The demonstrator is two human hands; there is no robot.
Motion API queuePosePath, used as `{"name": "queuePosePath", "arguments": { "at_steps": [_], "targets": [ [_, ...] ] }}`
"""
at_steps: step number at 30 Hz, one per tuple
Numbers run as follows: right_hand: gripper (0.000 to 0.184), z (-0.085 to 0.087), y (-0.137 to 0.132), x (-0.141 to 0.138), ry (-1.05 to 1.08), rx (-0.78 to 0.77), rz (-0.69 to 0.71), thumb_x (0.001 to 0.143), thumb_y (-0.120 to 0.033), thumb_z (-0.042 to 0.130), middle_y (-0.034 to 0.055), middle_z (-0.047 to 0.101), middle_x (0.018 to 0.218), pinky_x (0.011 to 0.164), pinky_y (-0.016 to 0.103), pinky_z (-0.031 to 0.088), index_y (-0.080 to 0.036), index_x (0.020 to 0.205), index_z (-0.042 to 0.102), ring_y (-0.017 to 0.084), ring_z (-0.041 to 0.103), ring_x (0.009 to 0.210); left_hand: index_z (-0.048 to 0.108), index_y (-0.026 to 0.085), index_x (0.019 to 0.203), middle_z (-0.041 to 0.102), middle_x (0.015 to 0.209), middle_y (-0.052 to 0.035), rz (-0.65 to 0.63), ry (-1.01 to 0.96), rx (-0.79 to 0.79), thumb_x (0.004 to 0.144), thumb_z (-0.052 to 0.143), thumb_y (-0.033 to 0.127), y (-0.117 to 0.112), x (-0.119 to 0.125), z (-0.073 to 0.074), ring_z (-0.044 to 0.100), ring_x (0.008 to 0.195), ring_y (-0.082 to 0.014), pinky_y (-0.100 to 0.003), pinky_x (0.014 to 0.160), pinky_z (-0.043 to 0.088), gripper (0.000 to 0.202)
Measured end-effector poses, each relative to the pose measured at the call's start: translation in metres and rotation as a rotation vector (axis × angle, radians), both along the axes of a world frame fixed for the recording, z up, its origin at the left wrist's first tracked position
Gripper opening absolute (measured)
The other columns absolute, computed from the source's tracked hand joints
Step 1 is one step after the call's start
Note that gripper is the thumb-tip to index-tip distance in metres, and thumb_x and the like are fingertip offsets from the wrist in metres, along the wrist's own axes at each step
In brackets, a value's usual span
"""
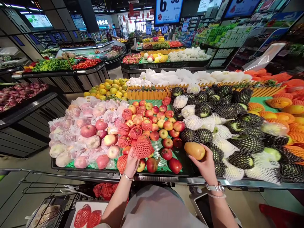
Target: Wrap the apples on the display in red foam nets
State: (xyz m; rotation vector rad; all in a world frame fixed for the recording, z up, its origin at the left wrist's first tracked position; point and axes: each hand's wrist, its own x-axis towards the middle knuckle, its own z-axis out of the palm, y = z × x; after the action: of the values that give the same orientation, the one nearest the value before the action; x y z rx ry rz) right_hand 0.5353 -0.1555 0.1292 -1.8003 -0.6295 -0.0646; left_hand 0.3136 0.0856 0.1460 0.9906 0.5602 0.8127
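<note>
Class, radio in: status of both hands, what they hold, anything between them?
Left hand: holding red foam net, contents unclear. Right hand: gripping yellow mango. Loose apples between hands.

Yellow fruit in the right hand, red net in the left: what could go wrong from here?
1. The yellow fruit has no net around it and only the right hand holds it, so it might slip and bruise.
2. The left hand holds the red net close to loose apples; a nudge could set one rolling.
</note>
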Motion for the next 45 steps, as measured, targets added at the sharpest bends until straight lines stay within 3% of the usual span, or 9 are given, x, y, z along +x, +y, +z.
{"name": "queuePosePath", "arguments": {
  "at_steps": [6,13,19,24,29,32,36,40,45],
  "targets": [
    [0.082,0.013,0.050,-0.052,0.553,0.353,0.305,0.073,-0.059,0.060,0.0209,0.048,0.134,0.099,0.048,0.045,-0.014,0.138,0.037,0.032,0.054,0.118,0.067,0.019,0.095,0.066,0.087,-0.0061,-0.154,0.137,0.199,0.051,0.084,0.053,-0.014,0.005,0.015,0.061,0.079,-0.0168,-0.031,0.080,0.053,0.058],
    [0.091,-0.001,0.082,-0.076,0.669,0.295,0.449,0.067,-0.060,0.067,0.0160,0.039,0.145,0.114,0.050,0.027,-0.019,0.143,0.036,0.032,0.038,0.135,0.066,0.015,0.073,0.059,0.077,-0.0081,-0.334,0.182,0.755,0.078,0.063,0.054,-0.012,0.000,0.039,0.055,0.083,-0.0208,-0.036,0.086,0.048,0.040],
    [0.093,-0.012,0.080,-0.078,0.704,0.220,0.584,0.069,-0.065,0.066,0.0173,0.034,0.149,0.115,0.045,0.027,-0.017,0.142,0.035,0.029,0.037,0.137,0.063,0.016,0.069,0.060,0.078,-0.0081,-0.451,0.264,1.047,0.087,0.050,0.040,-0.007,0.001,0.055,0.053,0.081,-0.0198,-0.038,0.093,0.042,0.033],
    [0.098,-0.021,0.081,-0.086,0.638,0.212,0.678,0.069,-0.072,0.062,0.0168,0.036,0.149,0.114,0.047,0.029,-0.018,0.145,0.033,0.030,0.038,0.137,0.069,0.015,0.089,0.065,0.100,-0.0120,-0.411,0.268,0.927,0.085,0.054,0.038,-0.010,0.008,0.063,0.057,0.096,-0.0238,-0.037,0.091,0.045,0.028],
    [0.093,-0.024,0.090,-0.104,0.701,0.286,0.737,0.078,-0.074,0.050,0.0150,0.033,0.151,0.114,0.045,0.031,-0.019,0.149,0.027,0.027,0.034,0.139,0.062,0.016,0.077,0.058,0.078,-0.0044,0.207,0.204,0.730,0.091,0.047,0.034,-0.018,0.014,0.043,0.054,0.078,-0.0165,-0.027,0.076,0.044,0.027],
    [0.088,-0.021,0.097,-0.112,0.719,0.344,0.747,0.082,-0.072,0.045,0.0134,0.032,0.152,0.115,0.046,0.030,-0.018,0.150,0.027,0.027,0.032,0.141,0.058,0.020,0.098,0.055,0.102,-0.0055,0.490,-0.024,0.645,0.093,0.043,0.043,-0.023,0.018,0.033,0.053,0.101,-0.0181,-0.030,0.095,0.041,0.028],
    [0.080,-0.007,0.101,-0.112,0.674,0.323,0.717,0.080,-0.061,0.059,0.0104,0.040,0.147,0.116,0.044,0.030,-0.020,0.145,0.036,0.027,0.038,0.137,0.047,0.021,0.131,0.043,0.138,-0.0111,0.187,0.003,0.611,0.094,0.030,0.059,-0.029,0.016,0.033,0.037,0.133,-0.0245,-0.040,0.114,0.027,0.055],
    [0.077,0.014,0.103,-0.113,0.654,0.337,0.757,0.079,-0.052,0.065,0.0100,0.045,0.142,0.113,0.037,0.038,-0.021,0.144,0.037,0.026,0.044,0.133,0.052,0.017,0.129,0.045,0.139,-0.0123,0.012,0.137,0.651,0.095,0.035,0.056,-0.033,0.009,0.035,0.035,0.134,-0.0266,-0.041,0.115,0.024,0.056],
    [0.077,0.018,0.102,-0.114,0.586,0.274,0.740,0.084,-0.054,0.058,0.0096,0.038,0.147,0.115,0.040,0.032,-0.023,0.148,0.030,0.024,0.038,0.137,0.051,0.019,0.132,0.043,0.141,-0.0101,-0.132,0.119,0.613,0.095,0.040,0.049,-0.034,0.007,0.035,0.036,0.134,-0.0243,-0.039,0.117,0.022,0.048]
  ]
}}
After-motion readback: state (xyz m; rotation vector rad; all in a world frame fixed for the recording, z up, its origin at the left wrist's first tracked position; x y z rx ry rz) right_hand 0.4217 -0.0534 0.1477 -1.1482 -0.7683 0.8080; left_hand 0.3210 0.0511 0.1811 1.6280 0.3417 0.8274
